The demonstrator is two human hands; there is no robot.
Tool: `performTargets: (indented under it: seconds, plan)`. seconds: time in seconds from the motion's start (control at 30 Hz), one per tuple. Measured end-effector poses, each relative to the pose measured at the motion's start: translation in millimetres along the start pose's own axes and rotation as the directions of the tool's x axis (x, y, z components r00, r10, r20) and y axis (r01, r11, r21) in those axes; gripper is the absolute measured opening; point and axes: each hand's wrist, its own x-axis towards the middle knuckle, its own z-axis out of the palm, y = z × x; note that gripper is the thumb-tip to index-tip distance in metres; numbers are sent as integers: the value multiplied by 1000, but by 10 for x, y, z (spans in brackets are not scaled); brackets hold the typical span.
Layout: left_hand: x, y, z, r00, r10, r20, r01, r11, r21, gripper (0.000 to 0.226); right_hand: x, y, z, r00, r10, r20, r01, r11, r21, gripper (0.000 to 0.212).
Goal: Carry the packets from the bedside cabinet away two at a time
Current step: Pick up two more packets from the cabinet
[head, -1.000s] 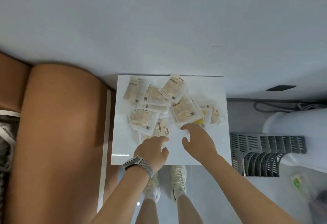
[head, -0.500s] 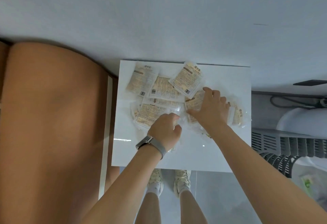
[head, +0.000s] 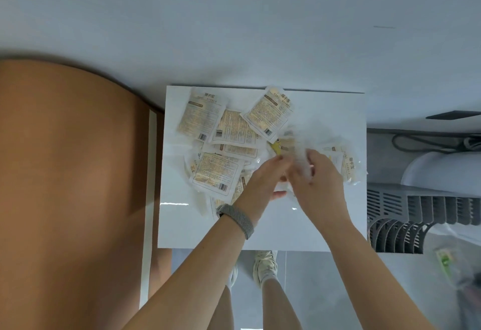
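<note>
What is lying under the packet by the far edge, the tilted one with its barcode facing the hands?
The tilted packet overlaps the corner of another packet, and part rests on the white cabinet top. Its near corner lies over a yellow-printed packet. Anything beneath its middle is covered.

Pale wall, tan headboard

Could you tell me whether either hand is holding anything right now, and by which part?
Both hands meet on one blurred packet: the left hand and right hand pinch its near end. The exact grip is too blurred to tell.
</note>
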Motion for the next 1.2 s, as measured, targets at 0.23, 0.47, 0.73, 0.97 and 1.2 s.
performTargets:
  seconds: [0.23,0.47,0.73,0.97,1.2]
  plan:
    - [19,-101,-73,943,7,-333,-65,985,-161,48,11,-67,-191,923,-98,372,140,986,-89,18]
    - [29,-228,-297,926,0,-376,-61,987,-149,60,717,74,-126,996,81,33,-44,792,-609,73]
    - [82,-195,-389,919,7,-393,-88,978,-189,4,810,107,276,996,87,0,-55,624,-779,71]
    - [77,-175,-361,921,-14,-389,-96,960,-262,11,517,47,95,999,-9,-45,-13,878,-478,28]
    - [28,-177,-231,966,-28,-257,-60,942,-329,98,-51,-126,-105,981,156,119,-188,921,341,22]
